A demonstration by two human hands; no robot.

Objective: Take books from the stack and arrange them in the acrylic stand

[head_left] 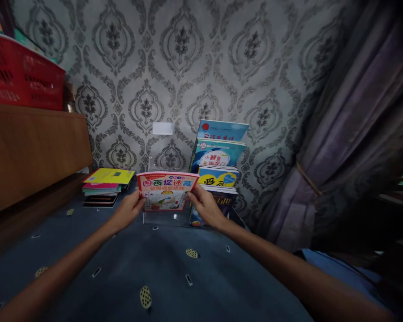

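A red-bordered picture book point(166, 199) with colourful Chinese lettering is held upright between my two hands. My left hand point(129, 209) grips its left edge, thumb in front. At the opposite edge, my right hand point(206, 206) has the same hold. Behind and below the book stands a clear plastic book rack point(157, 218), partly hidden by it. Right beside my right hand, several books rise in tiers, among them a teal book point(218, 153), a yellow and blue one point(216, 176) and a dark blue one point(226, 197) partly covered by my hand.
A stack of thin books point(109, 175), yellow on top, lies to the left. Farther left, a red plastic basket point(27, 76) sits on a wooden cabinet point(36, 143). Dark patterned cloth point(168, 268) covers the surface. A tied curtain point(309, 179) hangs at right before patterned wallpaper.
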